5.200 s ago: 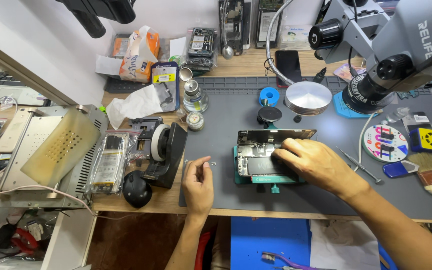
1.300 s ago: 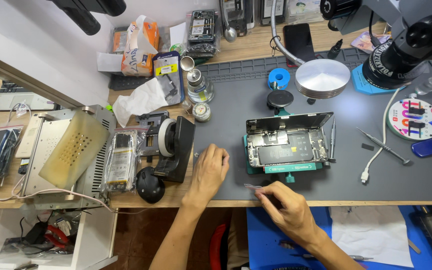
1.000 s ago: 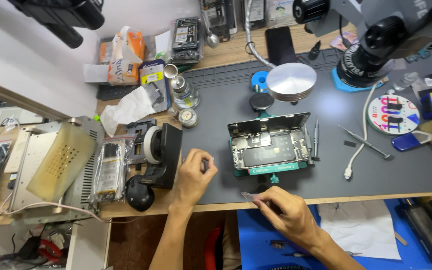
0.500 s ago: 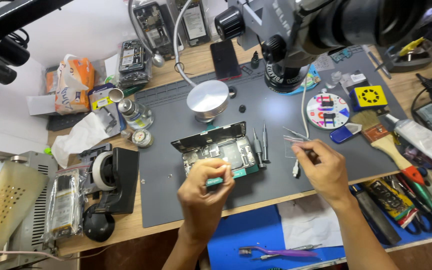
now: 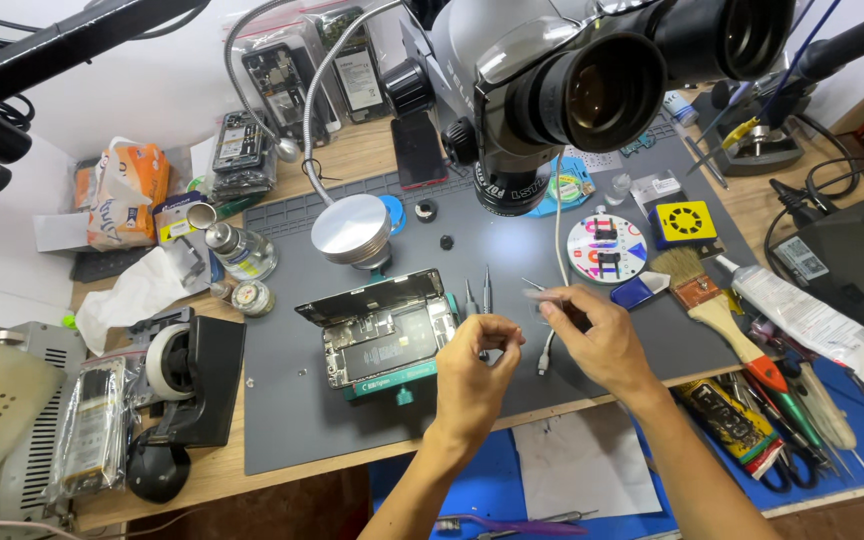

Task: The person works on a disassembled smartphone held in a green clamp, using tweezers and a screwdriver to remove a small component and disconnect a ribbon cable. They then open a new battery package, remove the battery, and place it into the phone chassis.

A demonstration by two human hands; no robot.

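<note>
Hands now meet in front of you, just right of the opened phone (image 5: 384, 332), which sits in its teal clamp on the grey mat (image 5: 282, 420). Half a second ago your left hand (image 5: 474, 372) was pressed down on the phone's lower edge; it is now lifted off and curled, thumb and fingertips pinched together near the right hand, though whether anything tiny sits in that pinch cannot be told. Your right hand (image 5: 597, 335) has come in from the tool area and grips tweezers (image 5: 542, 293), tips pointing left toward the left fingers. That suggests work has shifted from the phone itself to something small passed between the 2 hands. Phone is untouched for the moment; 2 screwdrivers (image 5: 479, 295) lie just beside its right edge, under the microscope (image 5: 552, 90).
</note>
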